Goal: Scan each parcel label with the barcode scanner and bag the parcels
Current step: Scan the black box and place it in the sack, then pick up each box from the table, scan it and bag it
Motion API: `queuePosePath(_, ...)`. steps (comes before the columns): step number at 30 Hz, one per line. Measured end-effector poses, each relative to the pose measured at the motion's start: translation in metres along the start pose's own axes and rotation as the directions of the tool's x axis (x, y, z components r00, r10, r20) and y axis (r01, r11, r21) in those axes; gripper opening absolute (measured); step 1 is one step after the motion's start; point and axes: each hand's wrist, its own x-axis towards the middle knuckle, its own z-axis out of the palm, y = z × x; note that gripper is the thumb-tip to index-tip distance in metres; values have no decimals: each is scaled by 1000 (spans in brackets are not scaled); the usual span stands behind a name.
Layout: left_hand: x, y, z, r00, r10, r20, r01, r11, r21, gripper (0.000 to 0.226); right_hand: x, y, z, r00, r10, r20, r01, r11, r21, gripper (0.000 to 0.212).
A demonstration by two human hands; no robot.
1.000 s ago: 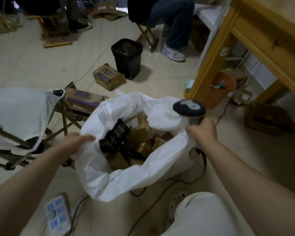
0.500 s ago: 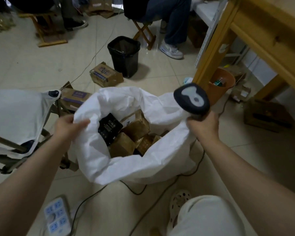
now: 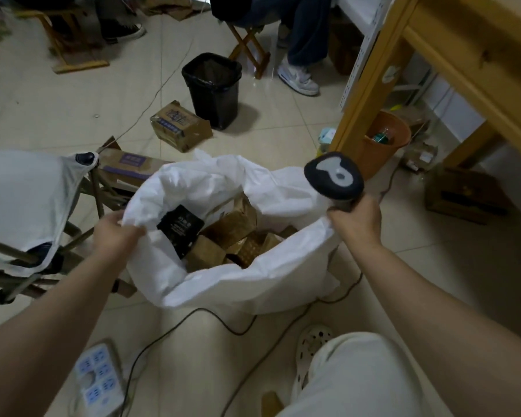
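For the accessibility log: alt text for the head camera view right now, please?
A person holds a large white bag open, left hand gripping its left rim, right hand gripping the right rim together with a barcode scanner. Brown cardboard parcels and a black pouch lie inside; a black bin stands beyond.

A: How many brown parcels sit in the white bag?
B: Cannot count them — the bag's near rim covers the lower ones. The print on the black pouch is too small to read.
A: And the scanner?
B: Its handle is buried in the right hand, so only the head shows. The seated person is cut off at the top edge — legs and a shoe left — and the wooden table runs out at the right edge.
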Motion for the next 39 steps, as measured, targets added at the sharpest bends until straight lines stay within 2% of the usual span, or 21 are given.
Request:
queuePosePath(2, -5, -19, 5, 994, -82, 71, 70, 986, 148, 29, -4, 17, 3, 995, 89, 55, -82, 989, -123, 22)
queuePosePath(4, -10, -33, 14, 988, -124, 97, 98, 966, 238, 29, -10, 35, 5, 980, 174, 96, -159, 976, -147, 28)
queuePosePath(8, -23, -20, 32, 990, -123, 72, 85, 912, 401, 62, -20, 46, -1, 961, 251, 117, -262, 961, 86, 45)
queuePosePath(11, -41, 10, 54, 992, 26, 119, -82, 867, 492, 84, -25, 41, -17, 965, 256, 50, -261, 942, 209, 43)
queuePosePath(14, -78, 59, 85, 925, 291, 243, -378, 759, 529, 83, -35, 33, -44, 969, 245, 27, -242, 927, 288, 30)
queuePosePath(16, -109, 93, 108, 845, 413, 340, -534, 677, 506, 80, -45, 27, -67, 973, 229, 22, -224, 915, 335, 25)
queuePosePath(19, -165, 139, 134, 712, 518, 475, -702, 546, 456, 80, -63, 16, -107, 968, 250, 6, -230, 880, 414, 17)
queuePosePath(24, -266, 217, 149, 375, 729, 573, -927, 287, 242, 78, -97, -7, -187, 938, 346, -32, -255, 747, 615, 24)
queuePosePath(26, -306, 245, 149, 261, 787, 559, -965, 198, 171, 77, -112, -16, -221, 934, 352, -60, -212, 682, 700, 23)
queuePosePath(28, -346, 270, 148, 147, 822, 550, -989, 106, 106, 76, -132, -24, -258, 930, 355, -97, -164, 636, 754, 11)
queuePosePath(32, -424, 304, 147, -36, 866, 499, -999, -48, 10, 71, -181, -24, -325, 902, 363, -232, -49, 622, 782, 8)
queuePosePath(36, -494, 321, 152, -169, 859, 484, -981, -101, -164, 65, -228, -7, -378, 868, 370, -331, 23, 637, 771, 12)
queuePosePath(39, -544, 329, 151, -235, 854, 465, -948, -96, -303, 74, -260, 6, -416, 841, 364, -401, 105, 617, 780, 8)
